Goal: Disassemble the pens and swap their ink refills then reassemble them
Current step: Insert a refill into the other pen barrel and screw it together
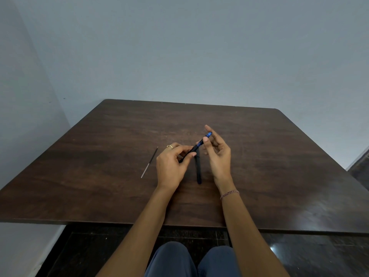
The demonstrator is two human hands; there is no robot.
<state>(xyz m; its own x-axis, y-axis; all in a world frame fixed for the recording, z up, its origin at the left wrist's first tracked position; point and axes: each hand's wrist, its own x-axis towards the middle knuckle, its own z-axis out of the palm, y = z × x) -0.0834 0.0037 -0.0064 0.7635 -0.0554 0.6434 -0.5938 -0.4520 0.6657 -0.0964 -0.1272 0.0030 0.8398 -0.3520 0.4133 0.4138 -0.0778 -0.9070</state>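
Two bare hands meet above the middle of a dark wooden table (259, 156). The left hand (171, 164), wearing a gold ring (169, 146), curls its fingers and thumb around the black barrel of a blue-tipped pen (194, 149). The right hand (217, 154), with a beaded bracelet (229, 193) at the wrist, pinches the pen's translucent blue end between thumb and fingers, the index finger raised. The pen slants up and to the right, clear of the tabletop. Just below it, between the two hands, a black pen (198, 170) lies on the table, pointing roughly towards the person. A thin ink refill (149, 162) lies apart to the left of the left hand. Bare tabletop stretches on all sides to the table's edges; the far edge sits by a pale wall.
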